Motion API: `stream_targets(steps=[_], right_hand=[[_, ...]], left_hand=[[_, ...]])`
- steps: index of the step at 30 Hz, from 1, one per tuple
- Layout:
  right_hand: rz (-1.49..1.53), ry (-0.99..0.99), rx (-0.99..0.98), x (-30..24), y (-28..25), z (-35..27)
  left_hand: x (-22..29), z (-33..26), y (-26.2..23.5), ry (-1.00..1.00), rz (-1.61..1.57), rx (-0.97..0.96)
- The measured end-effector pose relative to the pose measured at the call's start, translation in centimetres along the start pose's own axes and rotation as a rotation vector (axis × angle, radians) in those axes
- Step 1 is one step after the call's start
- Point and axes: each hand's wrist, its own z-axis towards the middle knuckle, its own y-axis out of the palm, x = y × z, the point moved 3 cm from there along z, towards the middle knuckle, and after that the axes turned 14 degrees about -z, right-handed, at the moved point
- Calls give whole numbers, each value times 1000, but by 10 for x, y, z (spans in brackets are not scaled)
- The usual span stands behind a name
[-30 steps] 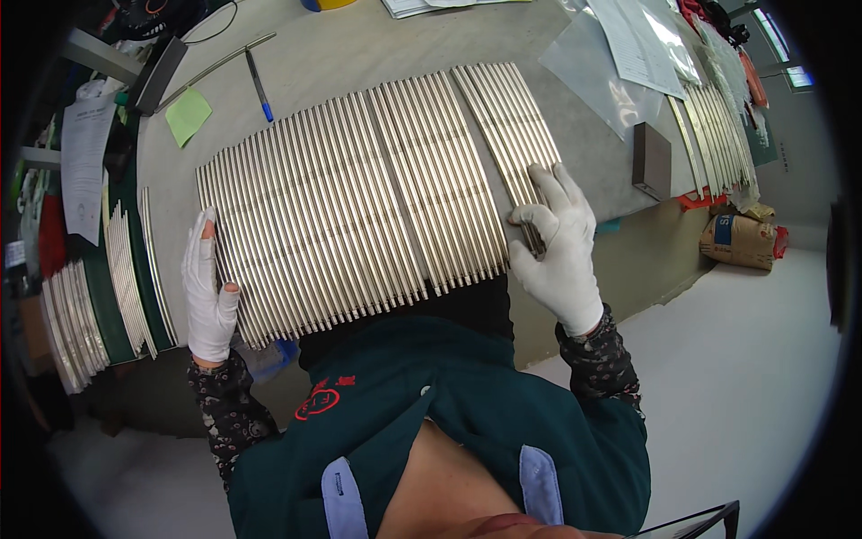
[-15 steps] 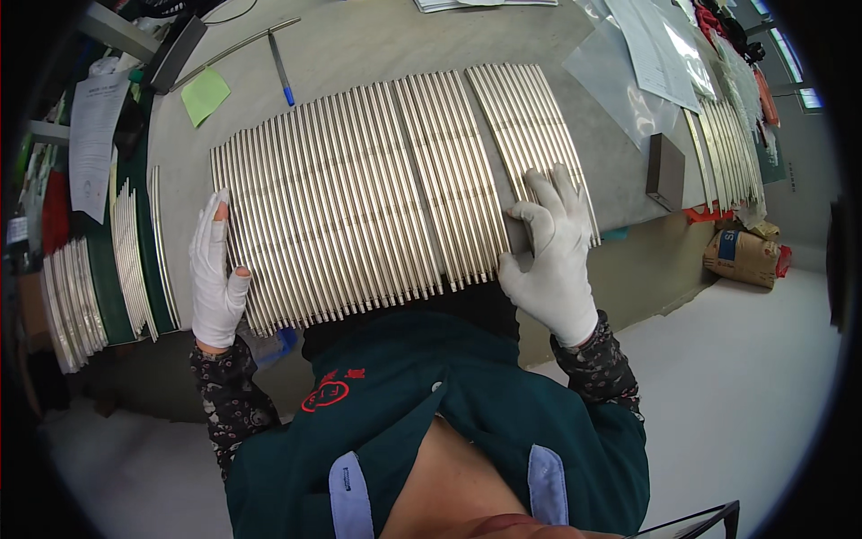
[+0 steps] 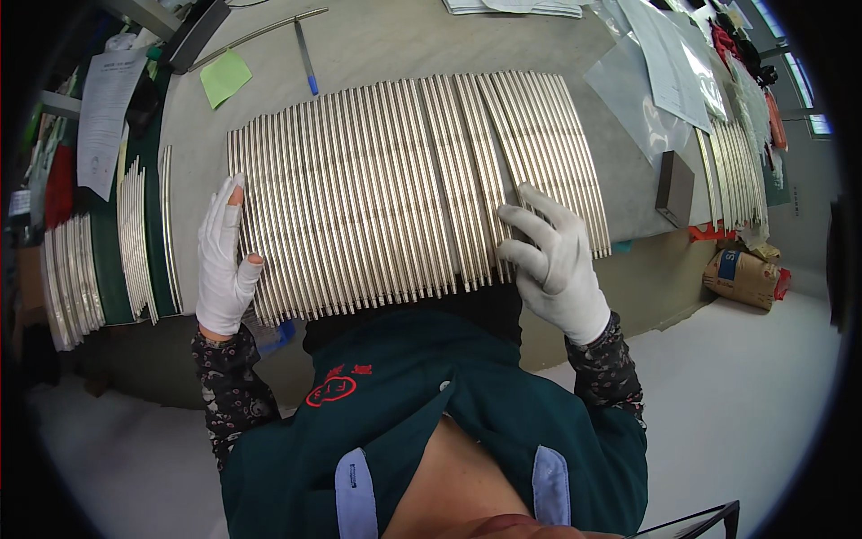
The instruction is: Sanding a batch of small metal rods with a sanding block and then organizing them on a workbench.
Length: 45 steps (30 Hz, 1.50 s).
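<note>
A wide row of shiny metal rods lies side by side on the grey table. Along its left end rests my left hand, in a white glove with bare thumb and index fingertips; its fingers are straight and the thumb stands apart. My right hand, also gloved in white, lies over the near right part of the row. Its bent fingers are spread and touch the rods from above, without gripping any that I can see. The right-hand group of rods slants slightly against its neighbours, leaving a thin wedge-shaped gap.
Behind the row lie a pen, a green paper note and a long thin rod. A dark block and clear plastic bags are at the right. More rods stand at the left and the right.
The right-hand rods have come closer to the rest, and the gap has narrowed. My right hand's fingers have curled and shifted onto the rods near the gap. My left hand stays at the left end.
</note>
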Motion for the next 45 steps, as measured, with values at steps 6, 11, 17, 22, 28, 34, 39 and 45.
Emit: stream_targets(steps=[6,11,17,22,28,34,39,45], right_hand=[[-13,-16,46,3,3,-2],[-100,-105,65,1,-1,4],[-68,-159,54,-2,-3,9],[-80,-179,26,-8,-4,15],[-73,-210,42,-7,-2,16],[-60,-251,-9,-16,-1,27],[-44,-285,-62,-18,-2,31],[-70,-318,-88,-26,2,39]], left_hand=[[0,0,0,-7,7,1],[0,0,0,-13,19,0],[2,2,0,-8,13,-3],[1,-1,-1,-29,25,-6],[2,1,-1,-35,1,-2],[-1,-1,0,-44,-13,5],[0,0,0,-9,-2,12],[0,-1,1,-2,-12,25]])
